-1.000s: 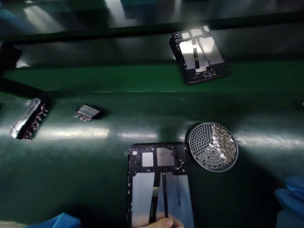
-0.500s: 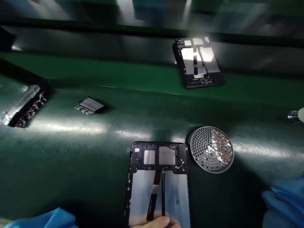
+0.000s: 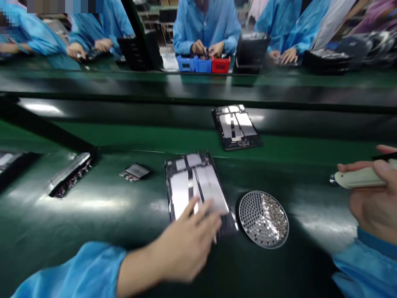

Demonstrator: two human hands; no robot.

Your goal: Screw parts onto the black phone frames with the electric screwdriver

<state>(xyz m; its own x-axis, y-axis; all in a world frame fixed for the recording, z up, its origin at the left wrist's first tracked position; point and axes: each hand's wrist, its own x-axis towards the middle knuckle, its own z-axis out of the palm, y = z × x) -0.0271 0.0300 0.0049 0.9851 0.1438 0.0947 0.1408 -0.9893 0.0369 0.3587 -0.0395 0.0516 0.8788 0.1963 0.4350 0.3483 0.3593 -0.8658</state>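
An opened tablet (image 3: 214, 186), its silvery inside facing up, lies tilted on the green bench in front of me. My left hand (image 3: 190, 240) is over its lower part with fingers spread and slightly blurred; whether the fingertips press on it I cannot tell. At the right edge my right hand (image 3: 369, 198) is wrapped round the pale handle of a screwdriver (image 3: 356, 178), whose metal tip points left. A dark piece shows by those fingers, partly cut off. Just right of the tablet sits a round perforated screw tray (image 3: 248, 211), with many small screws heaped on its right side.
A second opened tablet (image 3: 238, 128) rests farther back on the bench. To the left are a small ribbed block with wires (image 3: 136, 170) and a longer row of similar parts (image 3: 70, 176). A dark post slants behind them. Across the bench, co-workers (image 3: 206, 29) work behind blue and red bins (image 3: 203, 64).
The view has lifted, bringing the co-workers in. The near tablet has moved away from me and tilted. My left hand has come over it, and my right hand has taken hold of the screwdriver.
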